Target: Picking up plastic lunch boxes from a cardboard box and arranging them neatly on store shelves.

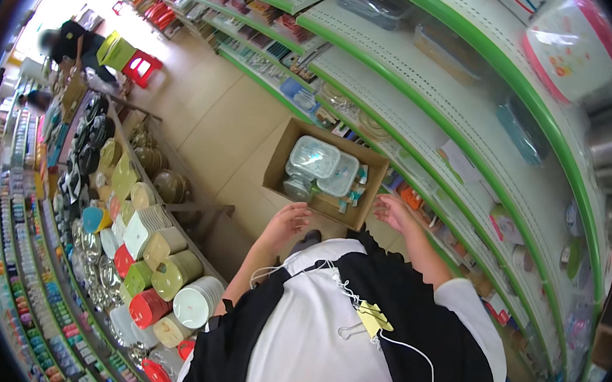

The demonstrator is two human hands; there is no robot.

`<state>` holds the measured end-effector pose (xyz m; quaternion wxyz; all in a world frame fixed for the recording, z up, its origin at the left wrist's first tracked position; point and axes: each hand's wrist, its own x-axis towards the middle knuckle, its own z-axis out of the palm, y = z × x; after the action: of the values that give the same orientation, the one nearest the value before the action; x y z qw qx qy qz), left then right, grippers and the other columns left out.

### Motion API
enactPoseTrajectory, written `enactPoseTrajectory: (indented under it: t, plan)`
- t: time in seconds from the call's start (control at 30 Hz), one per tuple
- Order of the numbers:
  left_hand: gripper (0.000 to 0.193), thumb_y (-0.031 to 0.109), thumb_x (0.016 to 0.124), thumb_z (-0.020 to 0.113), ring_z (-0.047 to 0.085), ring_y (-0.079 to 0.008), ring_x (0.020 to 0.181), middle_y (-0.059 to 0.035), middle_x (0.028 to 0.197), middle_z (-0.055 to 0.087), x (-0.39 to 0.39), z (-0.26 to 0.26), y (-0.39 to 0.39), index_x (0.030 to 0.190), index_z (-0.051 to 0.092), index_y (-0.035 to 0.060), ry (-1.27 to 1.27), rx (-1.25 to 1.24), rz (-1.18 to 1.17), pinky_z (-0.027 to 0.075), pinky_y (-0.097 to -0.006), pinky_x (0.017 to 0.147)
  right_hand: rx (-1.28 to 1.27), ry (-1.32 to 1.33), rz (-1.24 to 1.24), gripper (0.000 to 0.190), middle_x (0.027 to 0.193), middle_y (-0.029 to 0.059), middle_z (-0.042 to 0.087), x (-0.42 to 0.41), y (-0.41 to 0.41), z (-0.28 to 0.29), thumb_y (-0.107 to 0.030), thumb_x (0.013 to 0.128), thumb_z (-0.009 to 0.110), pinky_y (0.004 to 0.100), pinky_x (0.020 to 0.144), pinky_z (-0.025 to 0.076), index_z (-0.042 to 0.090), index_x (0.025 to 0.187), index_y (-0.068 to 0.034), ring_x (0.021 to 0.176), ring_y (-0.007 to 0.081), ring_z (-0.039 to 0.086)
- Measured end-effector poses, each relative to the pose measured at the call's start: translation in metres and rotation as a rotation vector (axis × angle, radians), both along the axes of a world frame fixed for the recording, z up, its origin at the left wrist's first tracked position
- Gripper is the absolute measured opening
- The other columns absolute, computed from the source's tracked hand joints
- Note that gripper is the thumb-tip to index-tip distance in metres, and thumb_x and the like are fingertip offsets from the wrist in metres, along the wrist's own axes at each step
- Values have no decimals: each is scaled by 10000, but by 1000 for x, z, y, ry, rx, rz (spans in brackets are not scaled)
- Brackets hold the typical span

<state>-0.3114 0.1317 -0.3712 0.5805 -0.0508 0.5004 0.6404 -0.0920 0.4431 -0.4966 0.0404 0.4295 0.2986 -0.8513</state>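
Note:
An open cardboard box point(361, 220) stands in front of me, between my hands. Inside it lie a clear lidded food container point(314, 157), a second clear container point(338, 175) and a round clear jar-like container point(298, 186). Small blue-and-white packets point(358, 186) lie at the box's right side. My left hand point(287, 222) is by the near left corner of the box, fingers apart and bent, holding nothing. My right hand point(393, 212) is off the box's near right corner, its fingers spread with nothing in them. Whether either hand touches the box cannot be told.
Green-edged shelves point(432, 123) with plastic containers run along the right. At the left, a display table holds stacked bowls point(199, 302), plates and pans. Tiled floor point(209, 111) runs between them. A person point(76, 45) bends near green and red stools point(142, 67) at the upper left.

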Motion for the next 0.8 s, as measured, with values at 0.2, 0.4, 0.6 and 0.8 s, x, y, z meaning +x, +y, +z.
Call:
enactPoseTrajectory:
  t: [0.2,0.4,0.6,0.8]
  plan:
    - [383,209,977,542,622,-166,945,-90,1165,628,27,19,-31,1321,493,50,6,-96,150,480,-304,813,11,-143,211,266,965,85,662,-80,4,-71,-340,977,572,406,733,550,548,1140,-130,858,258,671]
    - [375,198,986,534,635,-173,931,-108,1143,638,38,14,-73,1322,487,38,-87,-165,298,499,-301,804,144,-354,287,707,1406,186,487,-140,-8,-169,-561,919,570,476,930,496,422,1422,-86,1170,378,570]
    - [340,159,1000,490,645,-179,949,-107,1152,638,7,4,-110,1314,488,29,-161,-230,312,512,-303,819,223,-529,299,890,1512,200,373,-217,-53,-153,-608,856,621,487,999,451,364,1468,-15,1317,387,448]
    - [330,163,1002,487,636,-192,974,-108,1167,628,-43,0,-129,1312,490,50,-172,-228,236,506,-328,854,588,-785,143,918,1284,261,570,-224,-70,-185,-536,753,770,448,908,506,425,1347,73,1139,390,594]
